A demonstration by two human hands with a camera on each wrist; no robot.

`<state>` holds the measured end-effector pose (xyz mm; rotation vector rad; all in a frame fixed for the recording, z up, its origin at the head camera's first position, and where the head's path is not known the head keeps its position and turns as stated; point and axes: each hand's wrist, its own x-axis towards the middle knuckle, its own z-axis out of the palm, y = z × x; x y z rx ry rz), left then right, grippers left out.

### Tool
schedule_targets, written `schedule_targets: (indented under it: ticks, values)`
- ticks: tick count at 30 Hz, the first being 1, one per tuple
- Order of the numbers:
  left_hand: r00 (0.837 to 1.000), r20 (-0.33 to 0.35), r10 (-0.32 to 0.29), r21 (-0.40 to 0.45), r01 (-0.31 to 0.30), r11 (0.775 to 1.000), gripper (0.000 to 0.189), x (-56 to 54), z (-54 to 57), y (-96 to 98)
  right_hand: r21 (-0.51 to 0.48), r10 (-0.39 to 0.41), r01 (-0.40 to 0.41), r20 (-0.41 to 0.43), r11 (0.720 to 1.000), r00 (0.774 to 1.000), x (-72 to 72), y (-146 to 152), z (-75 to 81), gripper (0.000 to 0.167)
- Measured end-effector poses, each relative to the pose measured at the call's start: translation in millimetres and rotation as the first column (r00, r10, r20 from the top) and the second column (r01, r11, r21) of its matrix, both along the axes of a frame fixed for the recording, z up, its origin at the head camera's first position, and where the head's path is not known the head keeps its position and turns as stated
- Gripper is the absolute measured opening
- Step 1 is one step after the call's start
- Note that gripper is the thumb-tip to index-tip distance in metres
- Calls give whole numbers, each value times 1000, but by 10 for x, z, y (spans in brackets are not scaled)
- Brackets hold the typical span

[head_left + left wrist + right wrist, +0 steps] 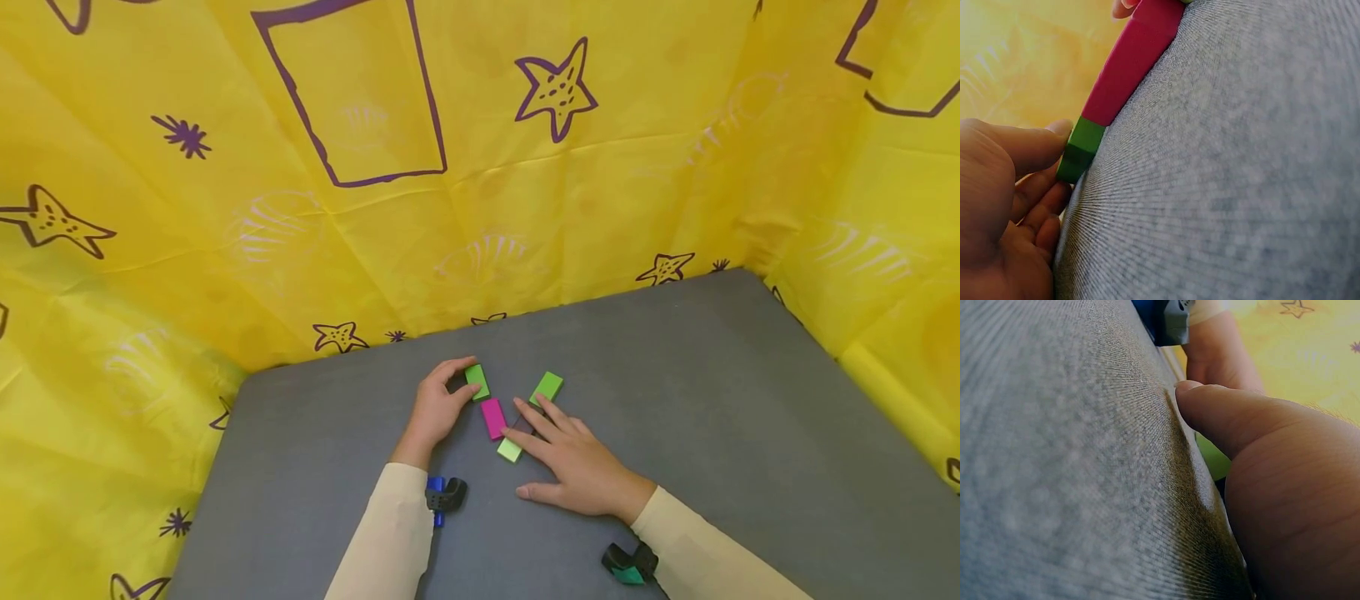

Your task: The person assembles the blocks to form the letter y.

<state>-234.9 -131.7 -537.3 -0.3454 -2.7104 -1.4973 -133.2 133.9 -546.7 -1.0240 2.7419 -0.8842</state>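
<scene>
Your L hand [437, 410] pinches left green blk [477, 382], end to end w/ magenta blk [493, 418]; R hand [579, 465] spread, fingertips nr pale-green blk [509, 451]. Pinch lightly, square ends, don't bump magenta.

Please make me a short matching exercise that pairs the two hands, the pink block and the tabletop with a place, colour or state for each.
1. left hand
2. right hand
3. pink block
4. tabletop

A. grey
B. next to the pinched green block
C. pinching a green block
D. spread out, reaching to the pale green block

Pairs: 1-C, 2-D, 3-B, 4-A
</scene>
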Motion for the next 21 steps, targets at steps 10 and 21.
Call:
schedule_targets:
  ticks: [10,21]
  values:
    - [1000,22,21,18,-22,1000,40,9,26,16,12,1,-1,0,1000,1000,-13,-5,2,80]
    - [999,39,2,-7,-1,1000,42,4,-8,1,7,-2,2,5,1000,1000,-5,-10,8,79]
